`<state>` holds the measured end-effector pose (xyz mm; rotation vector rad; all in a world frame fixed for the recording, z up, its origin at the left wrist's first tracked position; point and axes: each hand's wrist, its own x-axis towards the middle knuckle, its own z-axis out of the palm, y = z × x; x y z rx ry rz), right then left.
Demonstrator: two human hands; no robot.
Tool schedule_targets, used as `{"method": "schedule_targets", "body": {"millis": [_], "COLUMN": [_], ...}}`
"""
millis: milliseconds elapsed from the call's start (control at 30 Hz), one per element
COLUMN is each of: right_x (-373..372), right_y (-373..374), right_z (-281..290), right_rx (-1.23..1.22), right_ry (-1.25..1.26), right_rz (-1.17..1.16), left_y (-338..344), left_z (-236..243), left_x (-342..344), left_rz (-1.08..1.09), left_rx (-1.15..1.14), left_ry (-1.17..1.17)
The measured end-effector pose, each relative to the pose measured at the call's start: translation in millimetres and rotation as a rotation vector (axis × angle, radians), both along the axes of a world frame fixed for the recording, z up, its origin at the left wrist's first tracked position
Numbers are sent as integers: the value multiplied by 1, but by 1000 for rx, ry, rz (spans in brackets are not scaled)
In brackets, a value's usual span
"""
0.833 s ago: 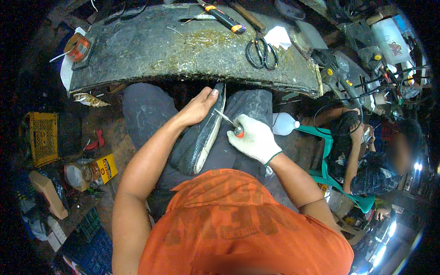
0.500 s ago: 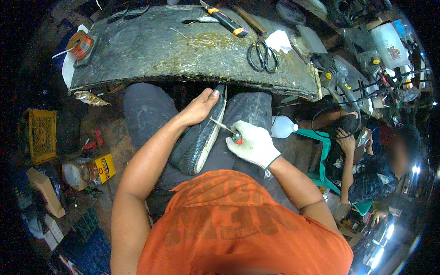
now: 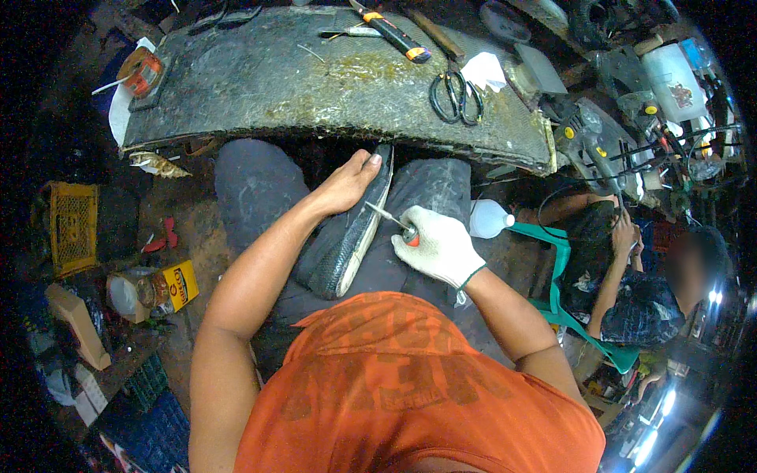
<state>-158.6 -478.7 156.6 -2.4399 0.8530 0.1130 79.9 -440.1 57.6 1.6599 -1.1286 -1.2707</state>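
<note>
A black shoe (image 3: 325, 264) with a pale sole edge lies lengthwise between my thighs, its toe toward the bench. My bare left hand (image 3: 347, 186) grips it near the toe end; the fingers on the far side are hidden inside or behind it. In a white knit glove, my right hand (image 3: 438, 246) is closed round the orange-red handle of an awl (image 3: 386, 214). The awl's thin metal shaft points left, with its tip at the shoe's sole edge. Whether the tip has pierced the shoe I cannot tell.
Ahead is a worn workbench (image 3: 260, 91) bearing a utility knife (image 3: 394, 38), black-handled scissors (image 3: 456, 99) and an orange tin (image 3: 143, 75). A white bottle (image 3: 489, 218) and a green stool (image 3: 558, 272) stand right, near a seated person (image 3: 643, 296). At left is a yellow crate (image 3: 73, 229).
My hands, the awl and the shoe hold nearly the same position; the whole view has shifted slightly. At right, the other person's hands have moved a little.
</note>
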Motion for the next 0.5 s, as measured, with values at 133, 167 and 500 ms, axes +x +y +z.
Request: {"method": "schedule_targets", "body": {"millis": [133,167,500], "right_x": [2,2,5], "right_y": [1,1,-2], "right_z": [0,0,1], "right_rx": [5,-6,12], "right_ry": [-5,-8,27], "right_rz": [-40,-16,-106], "left_y": [1,1,1], "left_z": [2,2,-3], "left_x": [-3,-2,0], "left_rz": [55,37,15], "left_rx": [-67,-46,-35], "left_ry": [-62,-58,-50]}}
